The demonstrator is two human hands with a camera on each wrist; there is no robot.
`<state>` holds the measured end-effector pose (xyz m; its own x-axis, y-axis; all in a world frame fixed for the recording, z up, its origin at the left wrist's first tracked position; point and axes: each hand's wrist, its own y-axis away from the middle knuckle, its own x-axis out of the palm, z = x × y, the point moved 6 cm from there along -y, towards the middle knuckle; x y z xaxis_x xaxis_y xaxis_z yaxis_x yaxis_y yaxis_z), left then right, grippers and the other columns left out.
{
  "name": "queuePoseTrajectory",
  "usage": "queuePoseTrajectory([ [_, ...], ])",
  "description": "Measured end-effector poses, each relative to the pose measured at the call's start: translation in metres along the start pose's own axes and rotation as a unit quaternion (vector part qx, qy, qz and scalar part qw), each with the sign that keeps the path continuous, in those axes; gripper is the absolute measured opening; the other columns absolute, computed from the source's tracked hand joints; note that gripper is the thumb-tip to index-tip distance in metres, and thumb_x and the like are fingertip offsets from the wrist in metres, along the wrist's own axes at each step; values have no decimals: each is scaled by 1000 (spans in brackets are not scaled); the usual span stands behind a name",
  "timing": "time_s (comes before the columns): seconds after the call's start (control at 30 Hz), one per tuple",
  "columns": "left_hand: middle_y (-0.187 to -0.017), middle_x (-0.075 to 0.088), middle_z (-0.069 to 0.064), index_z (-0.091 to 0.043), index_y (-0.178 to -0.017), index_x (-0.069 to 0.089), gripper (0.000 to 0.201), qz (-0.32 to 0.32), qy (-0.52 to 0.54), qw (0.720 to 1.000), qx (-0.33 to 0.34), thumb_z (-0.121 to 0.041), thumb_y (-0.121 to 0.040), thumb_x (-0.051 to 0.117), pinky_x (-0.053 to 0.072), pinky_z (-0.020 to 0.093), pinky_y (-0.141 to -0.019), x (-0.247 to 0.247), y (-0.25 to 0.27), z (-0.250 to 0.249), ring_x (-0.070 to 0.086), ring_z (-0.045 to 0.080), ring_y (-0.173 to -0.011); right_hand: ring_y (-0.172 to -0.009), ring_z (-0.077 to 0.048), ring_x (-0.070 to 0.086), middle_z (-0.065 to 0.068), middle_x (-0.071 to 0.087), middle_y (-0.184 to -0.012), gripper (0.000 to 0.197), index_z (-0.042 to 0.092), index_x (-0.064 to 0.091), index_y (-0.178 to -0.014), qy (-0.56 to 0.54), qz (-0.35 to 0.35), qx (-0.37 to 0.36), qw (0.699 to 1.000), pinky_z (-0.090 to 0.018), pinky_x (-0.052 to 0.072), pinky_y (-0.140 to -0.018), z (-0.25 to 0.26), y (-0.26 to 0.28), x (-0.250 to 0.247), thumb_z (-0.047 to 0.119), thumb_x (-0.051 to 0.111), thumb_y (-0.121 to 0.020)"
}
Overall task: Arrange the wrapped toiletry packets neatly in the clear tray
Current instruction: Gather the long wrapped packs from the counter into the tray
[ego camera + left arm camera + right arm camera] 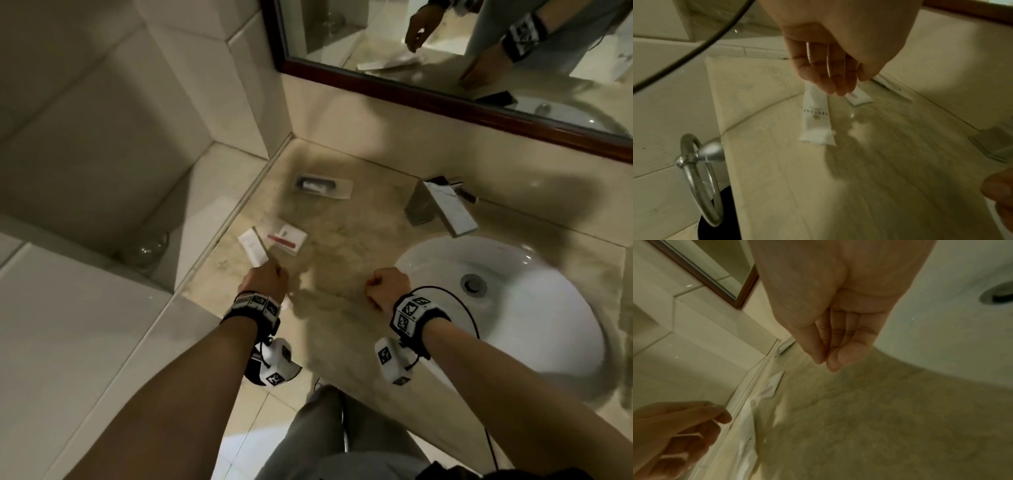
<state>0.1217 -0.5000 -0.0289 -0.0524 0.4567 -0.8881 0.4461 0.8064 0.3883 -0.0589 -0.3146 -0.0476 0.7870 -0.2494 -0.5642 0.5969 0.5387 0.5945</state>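
My left hand (265, 279) is out over the marble counter (342, 240) near its left edge, forearm reaching forward, the fingers (818, 71) bent down and pinching the top of a long white packet (816, 116). The packet hangs from them, tilted, its lower end free above the stone. Just beyond it a second packet (286, 238), white with a red stripe, lies flat on the counter; motion blur keeps me from telling whether the two touch.

The clear tray (323, 186) sits farther back toward the wall corner, well apart from my hand, with one small white packet (310, 186) lying in it.

My right hand (388, 286) hovers above the counter beside the white sink (534, 274), wrist level. From the head view it looks like a loose fist; the wrist view shows the fingers (846, 352) curled inward with the thumb against them and nothing held. The faucet (440, 205) stands behind the basin.
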Motion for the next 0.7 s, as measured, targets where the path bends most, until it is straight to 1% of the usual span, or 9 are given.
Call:
queuePoseTrajectory([
  [0.07,-97,67,17,-16,-100,60,31,-7,-4,1000,-9,-39,-95,41,49,34,-72,-10,-9,15,63,37,-87,-74,-36,69,-23,71,-78,18,-3,67,-79,-5,14,-9,1000,-46,60,-69,12,-4,19,14,60,-79],
  [0.2,-98,69,15,-12,-98,61,33,-3,-27,1000,-5,-38,-95,41,51,35,-73,-24,-33,41,64,35,-88,-76,-34,69,-17,71,-79,15,4,68,-83,-3,30,-15,999,-44,60,-70,39,-10,52,16,59,-82],
  [0.23,-104,68,15,-12,-100,62,32,4,-34,999,6,-36,-95,42,52,36,-76,-25,-42,47,64,34,-91,-79,-36,69,-18,71,-81,15,4,68,-84,-11,30,-8,999,-46,59,-72,47,-12,61,16,59,-83],
  [0.27,-114,65,16,-11,-108,61,32,13,-37,999,13,-35,-95,45,52,38,-80,-25,-49,50,63,34,-96,-82,-37,68,-19,71,-83,16,3,68,-86,-18,29,0,999,-47,59,-74,54,-12,66,16,59,-84],
  [0.33,-131,51,15,-9,-126,51,44,31,-35,999,21,-38,-92,52,50,40,-87,-25,-65,59,59,35,-109,-85,-33,67,-15,70,-87,20,4,68,-92,-12,34,16,999,-41,57,-75,71,-14,81,22,63,-87],
  [0.4,-137,41,12,-12,-137,39,64,39,-19,999,16,-44,-85,62,47,41,-94,-27,-81,69,54,33,-119,-83,-24,61,-8,66,-90,27,7,66,-96,26,60,20,998,-32,51,-70,89,-13,100,32,67,-86],
  [0.5,-147,30,8,-17,-144,29,87,60,45,997,23,-43,-75,75,43,42,-104,-29,-103,76,46,31,-129,-83,-23,62,-9,66,-93,41,10,62,-98,87,86,9,993,-34,51,-70,113,-7,132,46,72,-79],
  [0.6,-148,32,12,-17,-147,27,92,75,11,994,73,-39,-73,78,40,41,-107,-30,-118,74,40,33,-134,-79,-24,55,-8,57,-96,40,13,56,-100,187,66,1,980,-34,47,-65,124,-6,150,49,60,-85],
  [0.7,-147,35,15,-15,-145,28,90,106,-14,991,80,-41,-74,77,39,40,-106,-28,-129,71,40,34,-134,-77,-23,51,-8,57,-103,28,12,58,-104,204,40,3,978,-27,36,-55,128,-5,149,37,50,-92],
])
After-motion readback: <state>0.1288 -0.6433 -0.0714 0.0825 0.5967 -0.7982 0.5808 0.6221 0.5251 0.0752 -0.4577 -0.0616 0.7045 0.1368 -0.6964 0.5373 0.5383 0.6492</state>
